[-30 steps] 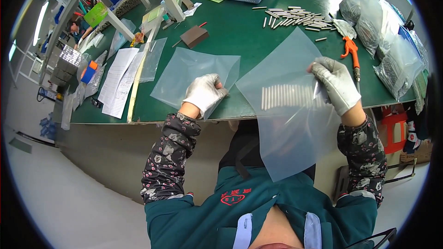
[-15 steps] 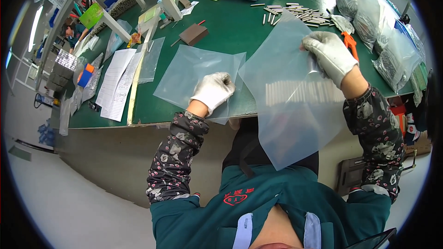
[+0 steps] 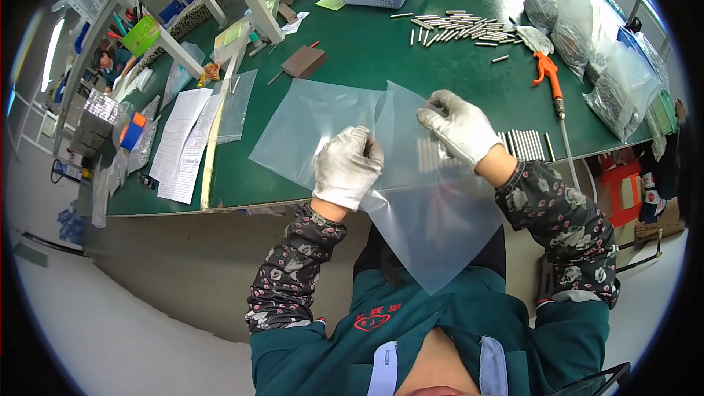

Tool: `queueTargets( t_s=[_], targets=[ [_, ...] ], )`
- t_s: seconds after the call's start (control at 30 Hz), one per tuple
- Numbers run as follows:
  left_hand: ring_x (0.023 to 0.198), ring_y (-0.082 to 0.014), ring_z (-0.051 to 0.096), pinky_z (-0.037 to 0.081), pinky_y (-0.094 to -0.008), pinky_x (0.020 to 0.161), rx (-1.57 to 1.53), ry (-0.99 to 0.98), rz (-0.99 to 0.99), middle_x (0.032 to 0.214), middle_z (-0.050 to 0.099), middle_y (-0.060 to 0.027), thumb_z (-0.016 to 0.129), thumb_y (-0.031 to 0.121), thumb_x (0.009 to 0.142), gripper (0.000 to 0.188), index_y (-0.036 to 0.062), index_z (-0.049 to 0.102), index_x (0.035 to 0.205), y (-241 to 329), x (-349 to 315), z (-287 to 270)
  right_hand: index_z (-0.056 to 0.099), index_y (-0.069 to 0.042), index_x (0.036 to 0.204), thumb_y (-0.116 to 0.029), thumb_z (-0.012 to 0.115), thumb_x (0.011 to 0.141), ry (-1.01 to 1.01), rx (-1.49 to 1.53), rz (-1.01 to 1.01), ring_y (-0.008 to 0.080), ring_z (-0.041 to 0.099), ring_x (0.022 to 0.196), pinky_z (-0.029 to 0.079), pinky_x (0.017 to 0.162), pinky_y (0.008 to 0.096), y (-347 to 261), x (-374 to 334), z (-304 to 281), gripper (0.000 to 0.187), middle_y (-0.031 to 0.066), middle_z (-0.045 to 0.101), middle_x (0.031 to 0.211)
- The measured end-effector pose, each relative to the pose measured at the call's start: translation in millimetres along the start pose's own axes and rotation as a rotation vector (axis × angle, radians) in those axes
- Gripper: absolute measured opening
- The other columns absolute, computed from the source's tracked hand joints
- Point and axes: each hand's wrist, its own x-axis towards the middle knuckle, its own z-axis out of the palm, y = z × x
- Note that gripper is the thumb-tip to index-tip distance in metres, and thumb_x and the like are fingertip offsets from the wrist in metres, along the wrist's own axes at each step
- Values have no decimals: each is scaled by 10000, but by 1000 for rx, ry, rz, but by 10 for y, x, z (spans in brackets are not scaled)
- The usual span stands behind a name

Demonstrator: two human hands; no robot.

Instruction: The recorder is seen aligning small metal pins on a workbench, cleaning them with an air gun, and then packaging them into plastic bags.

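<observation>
Clear plastic is what both gloved hands are gripping: the left hand [image 3: 345, 169] and the right hand [image 3: 456, 128] each pinch the top edge of a transparent bag [image 3: 433, 227], which hangs over the near edge of the green table [image 3: 367, 59] toward the person's body. A second clear bag [image 3: 308, 128] lies flat on the table just behind the left hand. A row of small metal rods [image 3: 524, 144] rests beside the right wrist.
</observation>
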Motion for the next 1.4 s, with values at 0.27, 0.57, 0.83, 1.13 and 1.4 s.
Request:
queueTargets(
  t_s=[0.27,0.57,0.83,1.13,1.4],
  targets=[
    [587,-274,587,478,-336,526,-68,169,115,685,584,-98,629,18,681,109,44,576,772,52,-97,89,579,43,1005,-173,570,856,-89,23,-30,99,513,486,421,461,250,72,115,229,263,54,575,651],
    [563,-283,541,449,-363,513,-61,263,228,665,536,-85,636,3,653,145,63,537,742,48,-192,34,578,6,913,-142,602,746,51,-113,12,134,528,494,442,491,263,175,356,284,224,78,569,637],
    [568,-209,550,456,-321,513,55,239,426,641,525,-45,611,72,637,94,79,529,681,107,-218,-51,568,93,1028,-288,627,743,-7,154,218,185,607,584,490,571,279,-122,235,309,479,131,642,696],
    [594,-219,555,452,-327,529,179,211,457,700,545,-49,651,70,638,165,66,545,764,51,-302,-134,579,15,839,-282,663,741,-113,262,248,144,504,423,432,407,280,-156,93,247,324,47,563,599],
    [599,-200,556,444,-314,525,215,112,520,687,545,-30,648,89,639,142,78,556,746,92,-302,-276,608,76,913,-250,675,718,-49,223,104,190,615,663,489,631,293,96,9,174,386,126,640,743]
  ],
)
